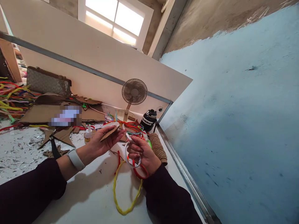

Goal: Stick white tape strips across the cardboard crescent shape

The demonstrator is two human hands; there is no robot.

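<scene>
The white tabletop (93,199) runs along a pale partition (93,56) at its far edge and a blue wall (233,124) at its right edge, where a metal rail (181,171) follows the join. Above its ragged paint line the wall is bare and brownish; chips and dark marks spot the blue. Light comes through a window (114,17) above the partition.

Over the middle of the tabletop, the left hand (102,143) grips a cardboard piece (109,133) between thumb and fingers. The right hand (146,152) is closed on a tape roll (126,151), a strip of it reaching toward the left hand. Below the right hand shows a yellow loop (125,213).

A fan (134,92) stands by the far edge, a black jar (148,120) near the far right corner, and a twine spool (158,148) along the right edge. Left of the fan, cardboard scraps (37,112) lie before a handbag (46,81); a blurred patch hides something on them. Colourful strands (11,101) heap toward the far left corner. A small bottle (88,134) stands beside the left hand. Dark specks and shiny bits litter the tabletop's left part.
</scene>
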